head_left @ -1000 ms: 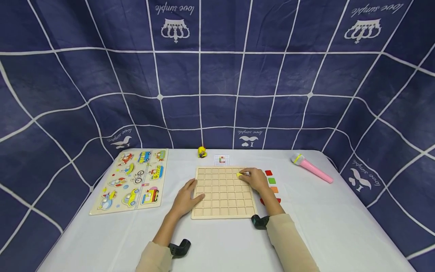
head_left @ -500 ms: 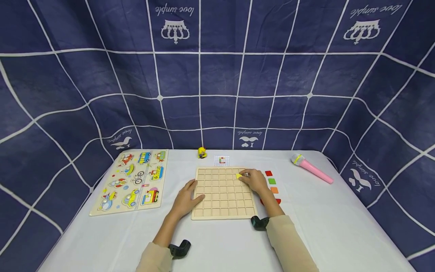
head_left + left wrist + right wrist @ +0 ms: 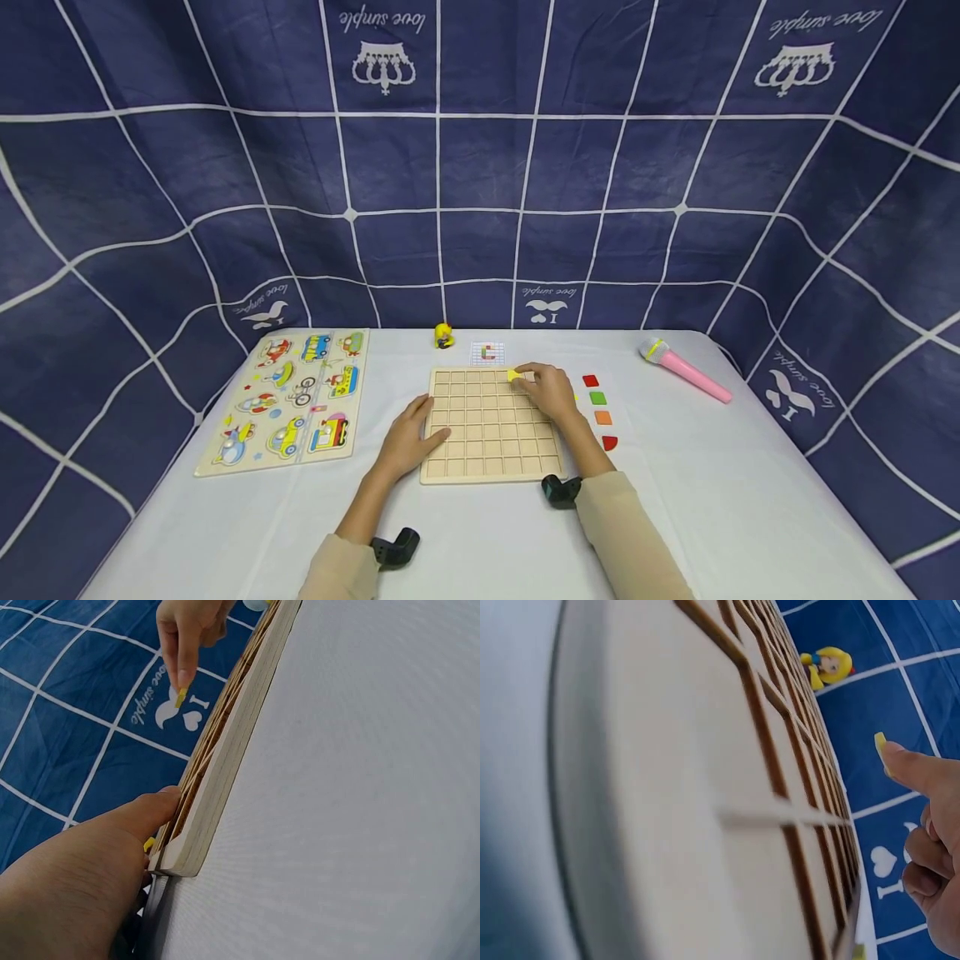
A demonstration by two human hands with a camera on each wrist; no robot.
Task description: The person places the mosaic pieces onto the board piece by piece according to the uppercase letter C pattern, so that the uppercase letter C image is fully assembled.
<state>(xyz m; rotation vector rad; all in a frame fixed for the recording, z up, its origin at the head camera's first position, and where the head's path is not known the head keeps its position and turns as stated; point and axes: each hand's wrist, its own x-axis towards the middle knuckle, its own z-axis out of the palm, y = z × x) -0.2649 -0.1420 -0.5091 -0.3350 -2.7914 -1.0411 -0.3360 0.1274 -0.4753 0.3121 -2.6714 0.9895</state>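
My right hand point(image 3: 551, 392) pinches a small yellow tile point(image 3: 513, 376) between thumb and finger, over the far edge of the wooden grid board point(image 3: 491, 429). The right wrist view shows this yellow tile point(image 3: 880, 742) at the thumb tip, raised above the board's surface. My left hand point(image 3: 407, 437) rests at the board's left side, its thumb lying on the frame and its fingers along the edge. In the left wrist view the left thumb point(image 3: 154, 810) touches the board's rim point(image 3: 225, 765); the other fingers are mostly hidden. The visible grid squares hold no tiles.
Right of the board lie a red square point(image 3: 591, 381), a green one point(image 3: 597, 398), an orange one point(image 3: 603, 417) and a red rounded piece point(image 3: 610, 442). Behind it are a pattern card point(image 3: 487, 353) and yellow-haired figurine point(image 3: 443, 336). A vehicle puzzle point(image 3: 285, 400) and pink microphone point(image 3: 686, 371) flank it.
My right hand has moved left and slightly away from me with the yellow tile, toward the board's far edge. The left hand has stayed in place.
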